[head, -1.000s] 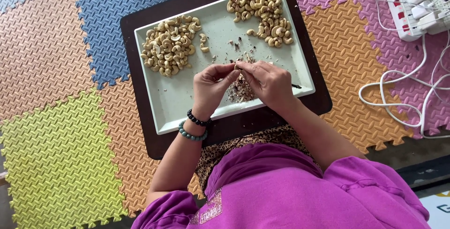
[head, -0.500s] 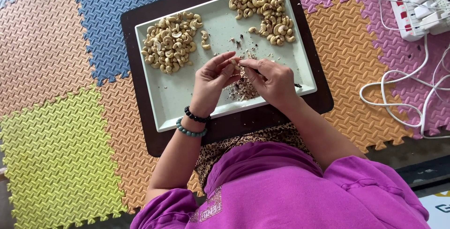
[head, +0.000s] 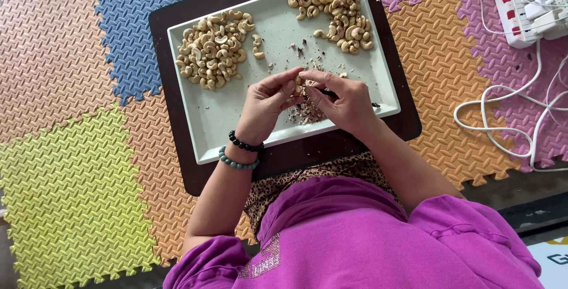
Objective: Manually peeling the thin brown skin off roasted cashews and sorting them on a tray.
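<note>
Cashew: I see 1 small pale nut (head: 297,82) pinched between both hands, held just above the pale green tray (head: 236,123) and over the heap of dark skin flakes (head: 307,110).
Left hand: my left hand (head: 266,107) is closed on the cashew, thumb and forefinger clamped on its near end.
Right hand: my right hand (head: 346,102) is closed too, fingertips touching the nut's other end; a thin dark tool (head: 329,93) runs under the fingers, and its tip shows again at the tray's right rim.
Handling: I judge the nut very light, hard yet brittle, likely to snap across its curve if squeezed; the papery skin would crumble. Best hold looks like the 2 ends, leaving the curved back free.
Piles: 2 heaps of cashews lie on the tray, 1 at the upper left (head: 212,50) and 1 at the upper right (head: 334,11), both well apart from the hands.
Edges: tray sits on a dark brown board (head: 177,147); the tray's near rim lies just below my wrists.
Open room: bare tray surface lies between the left pile and my left hand; foam floor mats (head: 71,176) spread wide to the left.
Clutter: white cables (head: 503,117) and a power strip (head: 520,11) lie to the right, clear of the board.
</note>
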